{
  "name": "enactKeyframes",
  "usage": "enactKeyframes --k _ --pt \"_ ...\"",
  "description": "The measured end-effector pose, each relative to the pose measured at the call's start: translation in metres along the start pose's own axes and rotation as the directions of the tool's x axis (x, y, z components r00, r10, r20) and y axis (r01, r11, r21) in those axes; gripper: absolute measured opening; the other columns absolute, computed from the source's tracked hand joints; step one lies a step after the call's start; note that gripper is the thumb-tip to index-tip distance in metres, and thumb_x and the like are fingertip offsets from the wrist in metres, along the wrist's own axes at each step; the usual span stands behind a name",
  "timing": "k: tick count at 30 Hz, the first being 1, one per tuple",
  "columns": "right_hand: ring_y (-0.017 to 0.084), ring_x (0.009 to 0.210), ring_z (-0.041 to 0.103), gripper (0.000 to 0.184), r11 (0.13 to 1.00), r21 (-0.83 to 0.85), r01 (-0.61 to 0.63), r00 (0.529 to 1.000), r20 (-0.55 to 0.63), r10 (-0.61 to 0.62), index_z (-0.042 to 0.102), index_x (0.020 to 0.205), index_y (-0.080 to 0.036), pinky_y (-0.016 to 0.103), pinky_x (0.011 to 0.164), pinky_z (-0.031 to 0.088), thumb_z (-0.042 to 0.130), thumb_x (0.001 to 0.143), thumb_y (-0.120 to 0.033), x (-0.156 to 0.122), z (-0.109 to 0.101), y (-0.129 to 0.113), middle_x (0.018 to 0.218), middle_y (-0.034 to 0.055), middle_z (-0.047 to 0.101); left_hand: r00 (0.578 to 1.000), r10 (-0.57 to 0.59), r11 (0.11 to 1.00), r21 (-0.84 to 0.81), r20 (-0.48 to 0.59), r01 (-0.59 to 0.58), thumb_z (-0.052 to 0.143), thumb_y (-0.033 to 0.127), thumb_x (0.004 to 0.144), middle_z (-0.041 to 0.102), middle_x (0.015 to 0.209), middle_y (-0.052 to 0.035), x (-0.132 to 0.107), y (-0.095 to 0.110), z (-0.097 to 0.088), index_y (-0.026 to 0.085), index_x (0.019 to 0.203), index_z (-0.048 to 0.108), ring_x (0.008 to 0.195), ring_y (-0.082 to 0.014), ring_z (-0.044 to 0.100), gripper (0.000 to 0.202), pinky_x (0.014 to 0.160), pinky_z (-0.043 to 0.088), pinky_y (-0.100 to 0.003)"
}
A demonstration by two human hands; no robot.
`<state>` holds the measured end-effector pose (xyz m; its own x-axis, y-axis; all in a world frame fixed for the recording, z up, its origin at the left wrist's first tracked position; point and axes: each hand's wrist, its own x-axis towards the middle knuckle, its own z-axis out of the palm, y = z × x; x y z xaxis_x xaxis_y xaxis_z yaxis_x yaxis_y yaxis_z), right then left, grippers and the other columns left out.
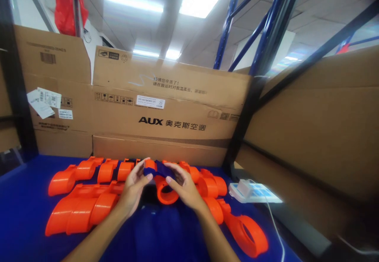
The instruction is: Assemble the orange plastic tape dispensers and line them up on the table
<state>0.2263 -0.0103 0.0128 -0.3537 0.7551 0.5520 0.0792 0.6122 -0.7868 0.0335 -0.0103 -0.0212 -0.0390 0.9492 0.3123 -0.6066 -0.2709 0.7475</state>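
In the head view, my left hand (pixel 135 189) and my right hand (pixel 186 187) are raised close together over the blue surface. Between them they grip a dark blue piece (pixel 164 170), thumbs on the near side and fingers behind. A small orange block-like part (pixel 150 164) shows at its left end, by my left fingertips. Just below hangs or lies an orange ring (pixel 167 194); I cannot tell whether it joins the held piece. Both hands hide part of the blue piece, and its exact kind is unclear.
Rows of orange ring-shaped plastic parts (pixel 79 213) lie on the blue tabletop (pixel 26 199) to both sides. One orange ring part (pixel 251 236) lies nearest at right. A white power strip (pixel 257 193) with a cable sits by the rack post. Cardboard (pixel 166 108) walls the back.
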Motion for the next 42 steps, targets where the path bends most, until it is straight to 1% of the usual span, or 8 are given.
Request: enactKeyframes --k 2,5,8,12,15,20,27,42 --pt "0.026 0.129 0.054 0.045 1.0 -0.026 0.011 1.0 0.026 -0.011 0.057 0.131 -0.028 0.046 0.11 0.042 0.067 0.089 -0.035 -0.002 0.002 0.0 0.138 0.0068 0.059 1.0 0.012 1.0 -0.009 -0.003 -0.012 0.081 0.021 0.068 0.06 0.136 -0.0079 0.0 0.0 -0.002 0.026 0.121 0.066 0.131 -0.0316 0.051 0.055 0.107 0.044 -0.042" --pt "0.025 0.123 0.059 0.048 0.996 -0.08 0.035 0.999 0.043 -0.031 0.054 0.133 -0.029 0.044 0.104 0.048 0.068 0.088 -0.035 -0.005 0.005 0.001 0.135 0.0077 0.061 1.0 0.008 0.999 -0.032 0.015 -0.007 0.08 0.022 0.069 0.057 0.141 -0.0071 -0.002 0.0 -0.004 0.027 0.121 0.065 0.132 -0.0329 0.048 0.055 0.104 0.045 -0.043" --pt "0.026 0.116 0.063 0.054 0.974 -0.218 0.069 0.997 0.042 -0.062 0.053 0.134 -0.028 0.044 0.101 0.051 0.072 0.084 -0.037 -0.008 0.005 0.002 0.129 0.0084 0.064 0.999 -0.017 0.998 -0.052 0.039 0.019 0.078 0.026 0.073 0.058 0.139 -0.0084 -0.004 0.002 -0.003 0.026 0.122 0.062 0.13 -0.0335 0.051 0.052 0.102 0.046 -0.045" --pt "0.029 0.12 0.06 0.07 0.87 -0.469 0.148 0.988 0.027 -0.154 0.052 0.137 -0.028 0.049 0.105 0.046 0.08 0.075 -0.043 -0.01 0.002 0.004 0.132 0.0099 0.063 0.999 0.008 0.999 -0.032 0.045 -0.007 0.078 0.028 0.074 0.059 0.138 -0.0107 -0.005 0.005 0.002 0.025 0.119 0.061 0.13 -0.0318 0.051 0.048 0.107 0.041 -0.046" --pt "0.03 0.12 0.059 0.07 0.803 -0.555 0.218 0.972 0.05 -0.23 0.052 0.139 -0.028 0.049 0.104 0.047 0.079 0.076 -0.044 -0.01 0.0 0.004 0.132 0.0109 0.062 0.999 0.045 0.998 0.032 0.025 -0.046 0.08 0.027 0.073 0.062 0.136 -0.0106 -0.005 0.006 0.005 0.025 0.117 0.058 0.128 -0.029 0.054 0.049 0.111 0.037 -0.046" --pt "0.031 0.112 0.061 0.07 0.765 -0.584 0.271 0.955 0.063 -0.29 0.05 0.141 -0.029 0.048 0.097 0.051 0.077 0.078 -0.043 -0.01 0.001 0.001 0.123 0.0123 0.065 0.996 0.085 0.99 0.115 -0.014 -0.083 0.081 0.028 0.072 0.065 0.131 -0.01 -0.004 0.005 0.006 0.026 0.112 0.056 0.122 -0.028 0.059 0.048 0.108 0.039 -0.046" --pt "0.031 0.112 0.061 0.071 0.751 -0.583 0.31 0.941 0.075 -0.329 0.048 0.143 -0.03 0.048 0.097 0.052 0.077 0.079 -0.041 -0.01 0.003 0.001 0.123 0.0126 0.064 0.991 0.136 0.979 0.154 -0.008 -0.133 0.081 0.029 0.071 0.066 0.13 -0.0097 -0.005 0.006 0.005 0.026 0.108 0.056 0.122 -0.0279 0.059 0.045 0.108 0.038 -0.046" --pt "0.031 0.11 0.062 0.072 0.733 -0.602 0.317 0.937 0.08 -0.34 0.047 0.144 -0.03 0.049 0.095 0.053 0.077 0.08 -0.04 -0.012 0.006 0.0 0.122 0.0128 0.064 0.985 0.167 0.975 0.156 -0.033 -0.16 0.081 0.028 0.07 0.069 0.124 -0.0096 -0.003 0.005 0.004 0.025 0.103 0.056 0.12 -0.0285 0.061 0.042 0.107 0.039 -0.047"
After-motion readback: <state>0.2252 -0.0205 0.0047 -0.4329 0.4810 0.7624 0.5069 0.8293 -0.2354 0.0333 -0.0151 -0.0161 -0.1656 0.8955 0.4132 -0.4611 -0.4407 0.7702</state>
